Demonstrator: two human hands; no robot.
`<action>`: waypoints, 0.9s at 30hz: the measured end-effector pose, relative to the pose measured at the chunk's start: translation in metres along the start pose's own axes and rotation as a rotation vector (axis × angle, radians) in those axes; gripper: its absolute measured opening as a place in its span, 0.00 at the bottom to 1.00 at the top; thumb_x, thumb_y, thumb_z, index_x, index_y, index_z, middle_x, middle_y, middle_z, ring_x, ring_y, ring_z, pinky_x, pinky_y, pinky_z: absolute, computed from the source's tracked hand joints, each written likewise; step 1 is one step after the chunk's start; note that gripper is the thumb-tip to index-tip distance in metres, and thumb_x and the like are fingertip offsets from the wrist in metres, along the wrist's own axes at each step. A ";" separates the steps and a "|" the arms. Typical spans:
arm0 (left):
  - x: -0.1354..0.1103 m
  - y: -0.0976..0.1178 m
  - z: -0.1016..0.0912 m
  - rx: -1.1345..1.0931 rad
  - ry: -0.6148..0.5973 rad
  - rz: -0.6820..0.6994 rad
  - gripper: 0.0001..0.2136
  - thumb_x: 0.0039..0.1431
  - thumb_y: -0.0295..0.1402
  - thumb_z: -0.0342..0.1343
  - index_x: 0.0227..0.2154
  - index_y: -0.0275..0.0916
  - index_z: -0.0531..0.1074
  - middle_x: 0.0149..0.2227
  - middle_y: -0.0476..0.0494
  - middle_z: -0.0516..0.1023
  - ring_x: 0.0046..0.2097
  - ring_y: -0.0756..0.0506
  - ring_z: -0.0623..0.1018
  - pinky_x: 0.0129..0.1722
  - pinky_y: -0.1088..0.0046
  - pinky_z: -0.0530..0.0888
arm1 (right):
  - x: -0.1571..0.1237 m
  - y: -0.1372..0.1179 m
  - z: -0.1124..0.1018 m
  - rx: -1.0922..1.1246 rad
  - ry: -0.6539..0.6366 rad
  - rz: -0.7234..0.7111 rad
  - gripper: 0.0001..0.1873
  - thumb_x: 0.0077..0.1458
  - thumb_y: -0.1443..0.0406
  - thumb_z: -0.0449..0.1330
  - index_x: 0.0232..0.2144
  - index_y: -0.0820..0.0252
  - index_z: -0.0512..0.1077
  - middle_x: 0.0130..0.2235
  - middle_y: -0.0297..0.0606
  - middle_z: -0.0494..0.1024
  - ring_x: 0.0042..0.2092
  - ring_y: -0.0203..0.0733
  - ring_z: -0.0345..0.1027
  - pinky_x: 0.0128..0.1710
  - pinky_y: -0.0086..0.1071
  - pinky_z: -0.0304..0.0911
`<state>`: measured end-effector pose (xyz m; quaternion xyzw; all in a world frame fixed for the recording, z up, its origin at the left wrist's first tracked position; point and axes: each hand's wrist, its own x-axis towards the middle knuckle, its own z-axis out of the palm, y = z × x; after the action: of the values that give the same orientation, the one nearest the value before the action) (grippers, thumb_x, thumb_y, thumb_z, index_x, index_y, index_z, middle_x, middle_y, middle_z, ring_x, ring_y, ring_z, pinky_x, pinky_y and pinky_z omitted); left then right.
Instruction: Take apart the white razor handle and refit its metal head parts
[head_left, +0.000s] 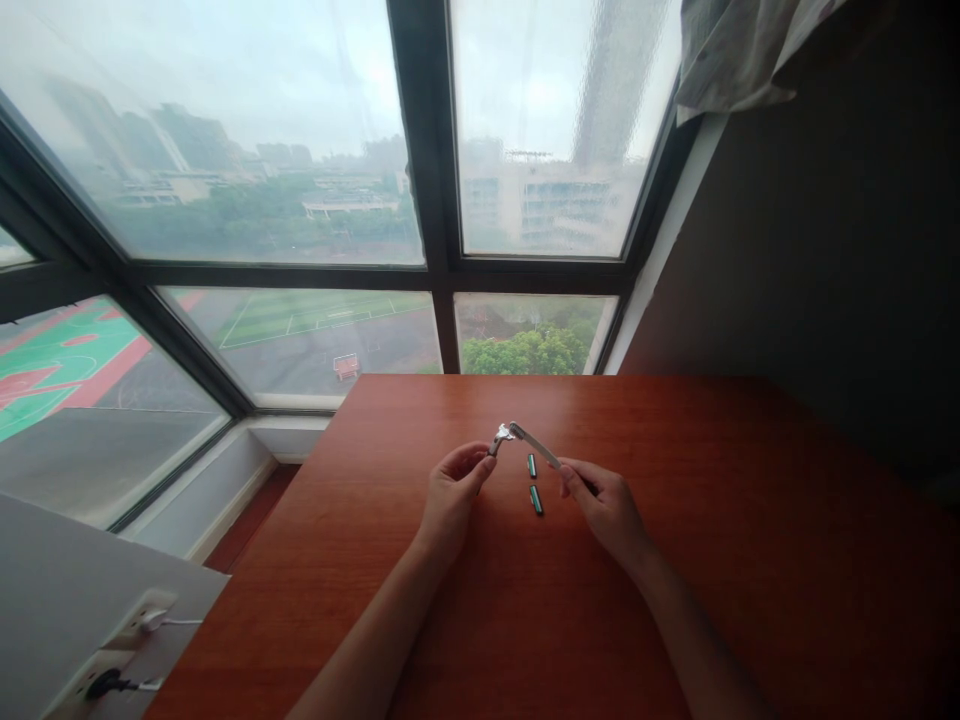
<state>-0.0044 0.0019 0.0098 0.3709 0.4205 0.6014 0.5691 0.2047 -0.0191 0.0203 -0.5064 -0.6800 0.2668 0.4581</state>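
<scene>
My left hand is closed around a silver razor handle, its bright top tilted up to the right. My right hand grips a slim grey stick-like tool by its lower end. The tool slants up to the left, and its dark tip meets or nearly meets the top of the razor handle; contact is too small to tell. Between my hands, two dark razor cartridges with green strips lie on the table, a farther cartridge and a nearer cartridge.
A reddish-brown wooden table spreads under my arms. Beyond its far edge stand dark-framed windows. Low on the left wall, plugs sit in wall sockets, their cords reaching toward the table's edge. Pale cloth hangs at the upper right.
</scene>
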 end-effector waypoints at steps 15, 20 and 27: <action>-0.002 0.000 0.001 0.012 -0.063 -0.022 0.13 0.43 0.33 0.69 0.35 0.37 0.78 0.30 0.47 0.78 0.31 0.52 0.72 0.30 0.80 0.66 | 0.000 0.000 0.001 0.001 -0.025 -0.003 0.19 0.61 0.58 0.51 0.24 0.61 0.72 0.23 0.34 0.70 0.28 0.38 0.65 0.29 0.28 0.57; -0.002 -0.001 0.001 0.008 -0.057 -0.041 0.14 0.43 0.34 0.69 0.35 0.37 0.78 0.29 0.47 0.78 0.29 0.53 0.72 0.29 0.79 0.67 | 0.000 0.003 0.001 0.031 0.012 0.023 0.18 0.60 0.57 0.52 0.28 0.62 0.75 0.24 0.34 0.71 0.29 0.40 0.67 0.31 0.29 0.59; -0.002 -0.001 0.003 -0.044 -0.035 -0.081 0.16 0.44 0.36 0.68 0.36 0.36 0.77 0.29 0.45 0.78 0.30 0.51 0.74 0.32 0.76 0.69 | 0.000 0.008 -0.001 0.134 0.071 0.070 0.16 0.59 0.56 0.55 0.37 0.62 0.77 0.26 0.35 0.73 0.32 0.41 0.68 0.33 0.30 0.62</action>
<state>-0.0013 0.0004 0.0103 0.3516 0.4118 0.5803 0.6084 0.2088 -0.0166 0.0139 -0.5073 -0.6259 0.3094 0.5051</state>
